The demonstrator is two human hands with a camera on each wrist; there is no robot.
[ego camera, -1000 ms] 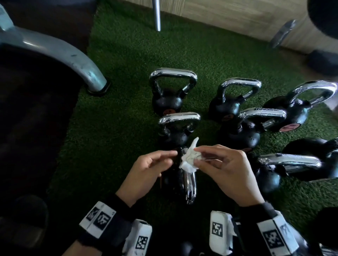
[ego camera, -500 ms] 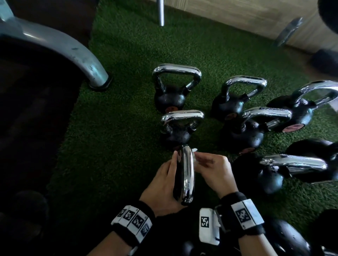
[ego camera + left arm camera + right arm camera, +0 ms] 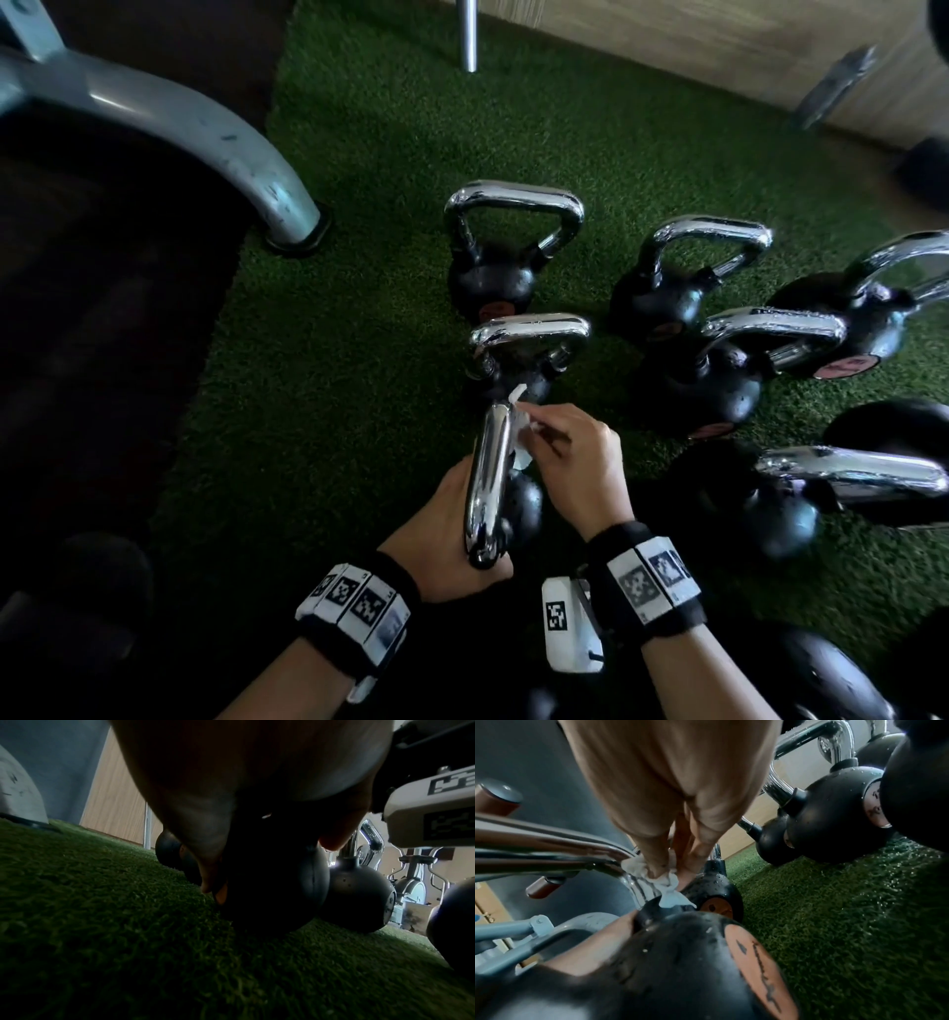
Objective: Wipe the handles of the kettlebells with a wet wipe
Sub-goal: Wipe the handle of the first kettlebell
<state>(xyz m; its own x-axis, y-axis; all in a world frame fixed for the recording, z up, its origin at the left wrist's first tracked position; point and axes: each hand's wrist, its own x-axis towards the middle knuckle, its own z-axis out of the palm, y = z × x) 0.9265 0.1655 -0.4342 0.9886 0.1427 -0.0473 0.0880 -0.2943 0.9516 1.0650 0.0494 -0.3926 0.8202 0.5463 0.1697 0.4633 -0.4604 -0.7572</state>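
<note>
The nearest kettlebell is black, and its chrome handle points away from me. My left hand grips it from the left, with the fingers wrapped round the ball. My right hand pinches a crumpled white wet wipe against the far right side of that handle. In the right wrist view the wipe is pressed where the handle bends down into the ball.
Several more black kettlebells with chrome handles stand on the green turf, two straight ahead and others to the right. A grey machine leg rests at the left. A metal post stands at the back.
Both hands came down from holding the wipe in the air. The left hand took hold of the kettlebell, and the right hand brought the wipe onto the handle.
</note>
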